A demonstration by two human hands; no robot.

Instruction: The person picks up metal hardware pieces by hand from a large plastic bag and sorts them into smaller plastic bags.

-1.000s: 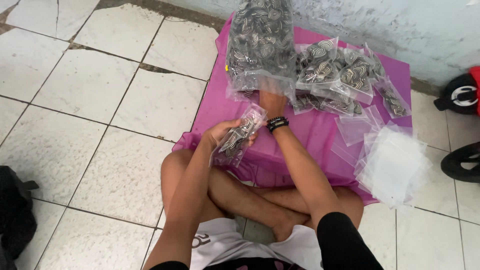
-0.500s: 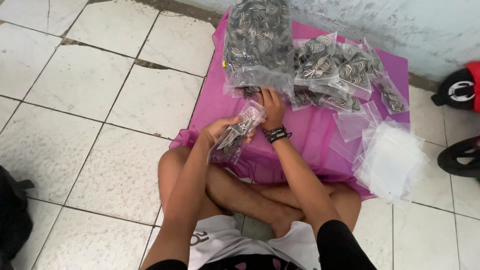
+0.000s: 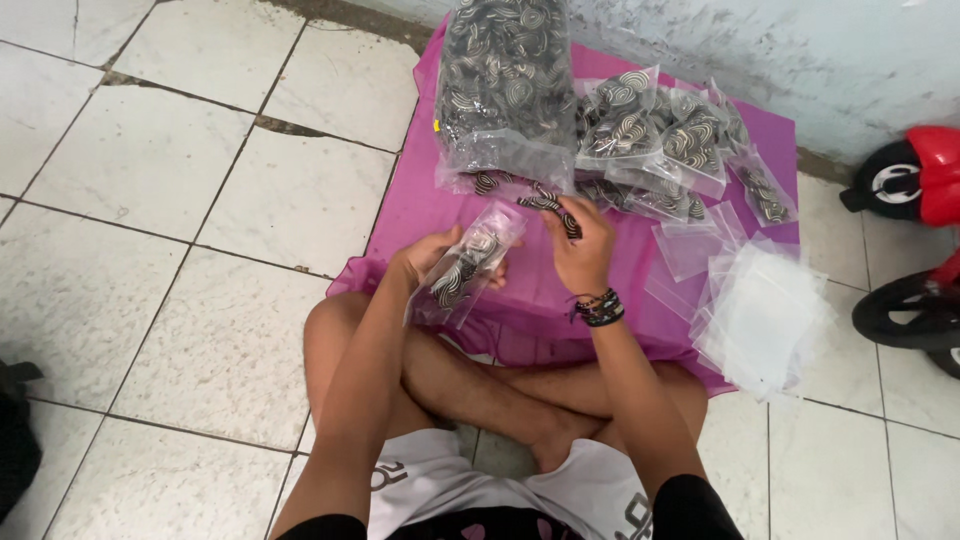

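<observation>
My left hand (image 3: pixel 432 258) holds a small clear plastic bag (image 3: pixel 470 262) partly filled with black-and-white striped pieces, its mouth pointing up and right. My right hand (image 3: pixel 580 250) pinches a few of the same striped pieces (image 3: pixel 552 204) just right of the bag's mouth. Both hands hover over a pink cloth (image 3: pixel 420 200) spread on the floor. Beyond the hands lies a big clear sack (image 3: pixel 505 80) full of the striped pieces, with several small filled bags (image 3: pixel 660 135) to its right.
A stack of empty clear bags (image 3: pixel 765 310) lies on the cloth's right edge. A red and black ride-on toy (image 3: pixel 915 240) stands at the far right by the wall. A dark object (image 3: pixel 15 440) sits at the left edge. My crossed legs are below the cloth on cracked white tiles.
My right hand came out of the big sack's mouth with striped pieces and moved back toward the small bag. My left hand kept holding the bag.
</observation>
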